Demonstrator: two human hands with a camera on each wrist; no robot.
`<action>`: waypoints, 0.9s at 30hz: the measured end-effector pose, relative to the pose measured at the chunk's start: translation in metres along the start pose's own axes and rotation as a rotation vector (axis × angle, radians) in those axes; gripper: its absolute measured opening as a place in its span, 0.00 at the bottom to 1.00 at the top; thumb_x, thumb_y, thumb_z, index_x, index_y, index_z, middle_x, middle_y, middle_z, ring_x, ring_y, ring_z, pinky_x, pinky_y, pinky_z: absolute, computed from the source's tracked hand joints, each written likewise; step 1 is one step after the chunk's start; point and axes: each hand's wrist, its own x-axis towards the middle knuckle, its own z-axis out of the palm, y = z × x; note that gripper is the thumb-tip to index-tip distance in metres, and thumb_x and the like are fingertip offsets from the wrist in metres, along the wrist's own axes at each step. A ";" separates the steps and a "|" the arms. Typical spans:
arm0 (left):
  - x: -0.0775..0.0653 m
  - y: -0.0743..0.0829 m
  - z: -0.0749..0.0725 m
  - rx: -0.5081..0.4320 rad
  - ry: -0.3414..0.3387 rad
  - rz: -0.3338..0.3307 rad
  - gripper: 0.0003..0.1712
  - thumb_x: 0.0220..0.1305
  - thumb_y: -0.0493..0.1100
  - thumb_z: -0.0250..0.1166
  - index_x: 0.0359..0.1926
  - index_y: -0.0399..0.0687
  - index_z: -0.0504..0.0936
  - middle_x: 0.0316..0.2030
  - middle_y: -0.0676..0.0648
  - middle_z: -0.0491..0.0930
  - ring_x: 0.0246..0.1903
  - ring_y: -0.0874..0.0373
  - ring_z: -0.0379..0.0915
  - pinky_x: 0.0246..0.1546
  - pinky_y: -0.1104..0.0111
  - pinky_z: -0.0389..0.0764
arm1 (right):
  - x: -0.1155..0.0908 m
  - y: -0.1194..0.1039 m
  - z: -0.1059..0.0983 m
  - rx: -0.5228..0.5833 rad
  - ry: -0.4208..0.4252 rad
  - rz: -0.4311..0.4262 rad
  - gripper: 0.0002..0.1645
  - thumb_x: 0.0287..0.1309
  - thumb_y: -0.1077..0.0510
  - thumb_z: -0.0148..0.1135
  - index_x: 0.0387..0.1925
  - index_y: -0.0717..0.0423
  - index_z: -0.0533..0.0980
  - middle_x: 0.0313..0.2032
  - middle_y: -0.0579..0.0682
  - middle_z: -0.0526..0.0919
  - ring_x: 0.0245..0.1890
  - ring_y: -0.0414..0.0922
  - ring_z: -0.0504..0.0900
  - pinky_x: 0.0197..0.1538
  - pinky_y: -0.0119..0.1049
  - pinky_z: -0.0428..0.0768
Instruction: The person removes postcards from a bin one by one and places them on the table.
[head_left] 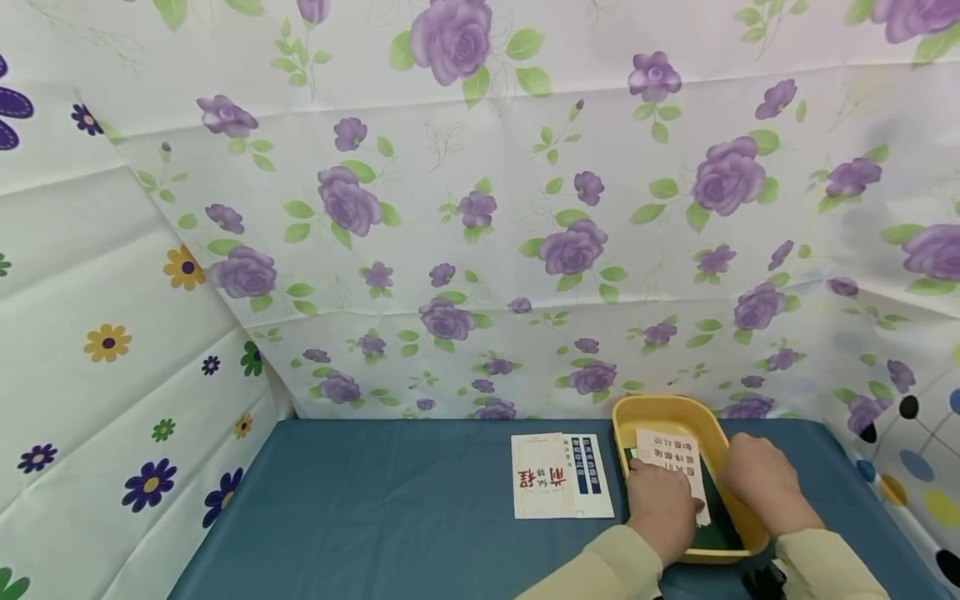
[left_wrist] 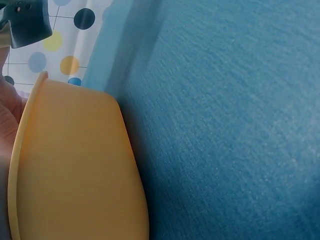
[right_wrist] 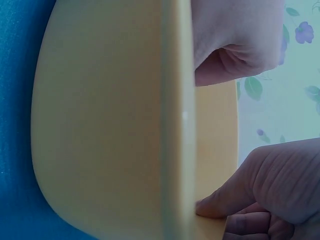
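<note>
Head view: looking down at the white printed card [head_left: 675, 452], lying inside the yellow basin [head_left: 678, 415], toward the back right corner of the desk [head_left: 375, 508]. Gripping across this card with the left hand [head_left: 663, 504], placing a finger at its left long edge and the thumb at its right one. Curling the right hand [head_left: 765, 483] at the right rim of the basin, but not being able to tell whether holding the rim or only leaning there, because of hidden fingertips. Covering partly, with the card, a dark green sheet [head_left: 722, 512] below. Judging the card as being very light, thin and rather stiff, probably sliding easily on a smooth surface and creasing under hard squeezing; so, preferring a gentle hold by the two long edges or by a corner. Lying just left of the basin, near the back edge of the desk: a card with red characters [head_left: 542, 479] and a card with blue print [head_left: 596, 479], touching or overlapping. Leaving wide open room from these cards to the left edge of the desk, but only a narrow strip toward the right edge, and meeting the flowered curtain [head_left: 450, 250] directly behind the back edge.
</note>
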 end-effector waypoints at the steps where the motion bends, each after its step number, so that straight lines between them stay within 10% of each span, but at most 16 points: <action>1: 0.000 -0.001 0.000 -0.008 0.010 -0.002 0.27 0.54 0.76 0.52 0.35 0.66 0.83 0.31 0.60 0.80 0.36 0.61 0.75 0.50 0.61 0.69 | 0.000 0.000 0.000 0.002 0.000 -0.002 0.04 0.51 0.64 0.54 0.26 0.64 0.70 0.19 0.53 0.70 0.18 0.47 0.71 0.21 0.38 0.70; 14: -0.002 -0.006 0.001 -0.063 0.224 -0.111 0.33 0.51 0.61 0.65 0.52 0.45 0.73 0.31 0.49 0.70 0.21 0.63 0.67 0.19 0.73 0.71 | -0.002 -0.006 -0.001 -0.009 0.010 -0.015 0.05 0.51 0.64 0.55 0.26 0.64 0.70 0.18 0.52 0.70 0.18 0.47 0.71 0.20 0.38 0.70; 27: -0.010 -0.026 -0.014 -0.473 0.281 0.017 0.08 0.63 0.44 0.61 0.39 0.45 0.76 0.26 0.54 0.74 0.25 0.70 0.70 0.20 0.78 0.69 | 0.000 -0.005 0.001 -0.028 0.009 -0.009 0.06 0.52 0.64 0.55 0.23 0.62 0.69 0.18 0.52 0.70 0.17 0.46 0.71 0.20 0.38 0.70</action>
